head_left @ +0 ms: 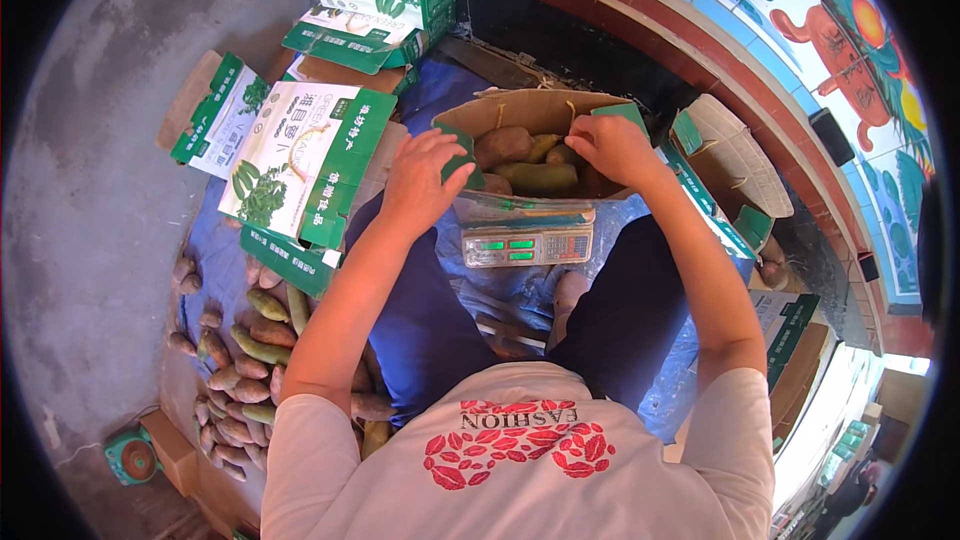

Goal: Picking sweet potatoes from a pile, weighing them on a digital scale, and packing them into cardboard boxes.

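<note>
Cardboard carton [530,112] of sweet potatoes [503,146] sits at twelve o'clock behind digital scale [525,247] | left hand [430,180] at eleven, right hand [607,150] at one, apart, by end flaps [628,114]; grip unclear | likely heavy, stiff; best held underneath

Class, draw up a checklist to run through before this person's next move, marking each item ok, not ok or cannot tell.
1. Box open on top: ok.
2. Vegetables inside: ok, brown tubers and a long green vegetable show.
3. Left hand at the left green flap: ok.
4. Right hand at the box's right edge: ok.
5. Scale display lit: ok, green.
6. Box base squarely on the scale: cannot tell, hidden.
</note>
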Tool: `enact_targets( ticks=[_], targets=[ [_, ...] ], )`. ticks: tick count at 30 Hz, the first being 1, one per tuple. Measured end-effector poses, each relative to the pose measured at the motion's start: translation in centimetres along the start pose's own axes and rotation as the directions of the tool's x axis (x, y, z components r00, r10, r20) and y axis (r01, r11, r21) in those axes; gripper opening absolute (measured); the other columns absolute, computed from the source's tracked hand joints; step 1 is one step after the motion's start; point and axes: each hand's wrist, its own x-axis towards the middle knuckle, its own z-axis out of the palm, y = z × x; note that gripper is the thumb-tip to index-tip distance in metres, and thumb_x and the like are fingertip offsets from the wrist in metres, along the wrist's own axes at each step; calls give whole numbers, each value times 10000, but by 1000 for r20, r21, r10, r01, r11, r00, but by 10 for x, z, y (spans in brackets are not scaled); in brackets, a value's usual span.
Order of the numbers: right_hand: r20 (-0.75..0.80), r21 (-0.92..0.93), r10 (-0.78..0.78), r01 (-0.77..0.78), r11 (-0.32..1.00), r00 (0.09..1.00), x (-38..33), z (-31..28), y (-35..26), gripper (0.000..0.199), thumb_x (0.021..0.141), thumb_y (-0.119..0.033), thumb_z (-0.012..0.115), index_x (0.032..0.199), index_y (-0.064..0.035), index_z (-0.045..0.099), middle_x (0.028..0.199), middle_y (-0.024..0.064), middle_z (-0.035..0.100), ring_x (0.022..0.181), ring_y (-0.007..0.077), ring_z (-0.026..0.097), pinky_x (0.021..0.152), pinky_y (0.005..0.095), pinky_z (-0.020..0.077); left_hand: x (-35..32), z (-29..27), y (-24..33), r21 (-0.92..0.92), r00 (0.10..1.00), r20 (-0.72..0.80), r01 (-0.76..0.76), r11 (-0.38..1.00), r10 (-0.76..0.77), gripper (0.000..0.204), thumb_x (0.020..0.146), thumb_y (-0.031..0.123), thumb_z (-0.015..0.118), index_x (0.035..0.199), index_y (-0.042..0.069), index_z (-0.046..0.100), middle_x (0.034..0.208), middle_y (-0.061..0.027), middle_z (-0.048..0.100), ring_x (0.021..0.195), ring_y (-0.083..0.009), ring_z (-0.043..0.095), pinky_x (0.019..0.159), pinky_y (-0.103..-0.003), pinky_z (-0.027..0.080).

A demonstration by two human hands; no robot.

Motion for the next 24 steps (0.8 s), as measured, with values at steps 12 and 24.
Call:
enact_targets(
  ticks=[12, 24],
  targets=[
    [599, -272, 122, 57, 961, 791, 98, 99, 25, 387, 810, -323, 647, 1122, -93, 639, 1110, 161, 643, 1066, 329, 592, 926, 411, 460, -6, -9, 7, 10, 993, 110, -51, 999, 49, 187, 794, 227, 699, 876, 70, 639, 1067, -103, 652, 1147, -296, 539, 1038, -488, 312],
    [478, -334, 297, -141, 932, 827, 89, 152, 21, 829, 668, -379, 816, 1252, 31, 394, 1218, 246, 534, 1164, 336, 540, 983, 390, 446, -10, -11, 8, -9, 979, 202, -19, 1000, 20, 198, 800, 251, 704, 892, 83, 654, 1058, -72, 651, 1151, -270, 535, 1063, -505, 289]
  ],
)
